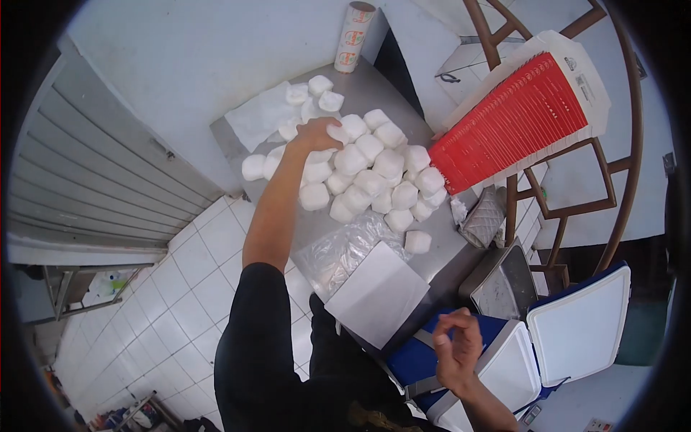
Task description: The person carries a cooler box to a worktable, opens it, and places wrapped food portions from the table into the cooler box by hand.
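Many white rounded bundles (371,181) lie heaped on a metal table (450,248). My left hand (319,135) reaches to the far side of the heap, its fingers closed round a white bundle (337,134). Beyond it are a few more bundles and a crumpled white sheet (263,111). My right hand (458,348) is raised near the front edge over the blue cooler, fingers curled; whether anything is between them is too small to tell. A stack of white paper (379,294) and clear plastic bags (327,252) lie on the near part of the table.
A printed roll (353,37) stands at the back. Red stacked cartons (515,119) lean at the right, by a brown metal frame (636,144). A grey cloth (484,218), a metal tray (471,277) and an open cooler (579,324) are at the right. A grey door stands left.
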`<state>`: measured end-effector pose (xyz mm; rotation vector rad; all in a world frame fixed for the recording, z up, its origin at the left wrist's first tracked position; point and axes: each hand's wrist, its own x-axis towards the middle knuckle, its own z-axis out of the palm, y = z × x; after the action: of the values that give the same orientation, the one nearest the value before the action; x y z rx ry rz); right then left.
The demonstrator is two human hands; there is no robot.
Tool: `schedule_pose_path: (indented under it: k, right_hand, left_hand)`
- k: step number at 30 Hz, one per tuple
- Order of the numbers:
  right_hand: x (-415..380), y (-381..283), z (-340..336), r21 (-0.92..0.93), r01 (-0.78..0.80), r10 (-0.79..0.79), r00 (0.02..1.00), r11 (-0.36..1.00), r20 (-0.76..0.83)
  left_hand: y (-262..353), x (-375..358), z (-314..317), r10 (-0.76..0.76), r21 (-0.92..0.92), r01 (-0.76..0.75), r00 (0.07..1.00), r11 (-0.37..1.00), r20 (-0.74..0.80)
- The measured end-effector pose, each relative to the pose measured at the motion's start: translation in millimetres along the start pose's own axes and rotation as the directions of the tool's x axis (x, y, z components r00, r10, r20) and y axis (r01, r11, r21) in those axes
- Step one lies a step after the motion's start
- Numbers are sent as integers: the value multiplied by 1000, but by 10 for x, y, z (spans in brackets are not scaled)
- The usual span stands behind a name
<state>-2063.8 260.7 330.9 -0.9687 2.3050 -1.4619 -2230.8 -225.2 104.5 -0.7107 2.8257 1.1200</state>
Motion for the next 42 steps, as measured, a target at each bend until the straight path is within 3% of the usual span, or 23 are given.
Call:
schedule_pose_path:
  k: [2,5,9,11,12,14,16,19,20,21,22,24,29,31,32,34,35,36,37,38,39,40,42]
  right_hand:
    - [116,-48,84,17,-19,18,998,1000,60]
    - [294,-78,155,65,-126,117,984,990,132]
    - [638,-117,251,439,-387,352,922,811,162]
    - [918,-255,317,626,-513,506,836,587,211]
    - [1001,-255,379,685,-495,519,832,534,196]
    - [1087,-206,506,785,-454,553,815,422,174]
    - [1087,-176,532,845,-407,566,809,346,157]
    - [913,-89,348,865,-427,632,754,265,178]
    - [748,-63,233,862,-447,642,739,239,205]
    - [577,-50,101,858,-466,650,725,216,230]
    - [412,-42,-32,854,-483,656,711,195,252]
    - [65,-114,-298,860,-466,666,712,211,223]
    - [-865,-56,-1029,871,-355,665,745,339,45]
    - [-1082,-162,-1333,861,-300,631,775,410,-30]
    - [-1289,-112,-1499,856,-272,651,753,439,-94]
    - [-1635,-136,-1810,897,-203,711,685,393,-157]
    - [-1810,-81,-1955,894,-215,721,676,393,-154]
    - [-1984,-30,-2102,891,-227,730,666,392,-152]
    - [-2177,73,-2251,894,-262,756,644,364,-119]
    - [-2266,143,-2293,884,-286,792,595,368,-137]
    - [-2340,233,-2323,878,-346,785,618,329,-50]
    - [-2392,338,-2335,849,-428,843,537,310,-37]
    - [-2527,693,-2284,723,-616,917,393,314,-63]
  left_hand:
    - [-44,-2,42,12,-41,-14,999,999,-53]
    - [-122,-39,2,64,-316,-101,990,943,-126]
    - [127,-396,-215,22,-781,-203,972,590,-236]
    - [567,-869,-330,116,-793,-330,941,512,-317]
    - [779,-1114,-338,159,-797,-387,921,464,-355]
    - [1189,-1650,-272,356,-694,-519,853,499,-381]
    - [1604,-2157,-303,570,-538,-637,759,552,-314]
    - [1557,-2189,-296,529,-708,-533,807,463,-262]
    - [1336,-1982,-197,272,-677,-374,927,634,-258]
    - [968,-1653,-25,-7,-643,-175,963,746,-270]
    - [617,-1400,136,-184,-582,-71,911,810,-369]
    - [-339,-847,464,-125,-259,-2,872,966,-473]
    - [-33,-636,375,-415,-46,435,814,899,-407]
    - [-172,-453,490,-406,99,469,837,877,-367]
    - [-502,-185,583,-286,283,377,905,882,-314]
    - [-796,127,624,-283,432,331,943,839,-173]
    - [-1726,779,687,-60,502,91,995,860,-78]
    - [-2394,1270,730,182,559,-167,983,812,30]
    - [-2444,1383,707,397,592,-392,909,705,128]
    - [-2182,1165,722,149,199,-136,988,971,-51]
    - [-1270,552,608,-114,-310,40,968,950,-224]
    - [-1143,502,583,-251,-286,179,939,941,-236]
    - [-815,263,509,-427,-541,338,903,770,-45]
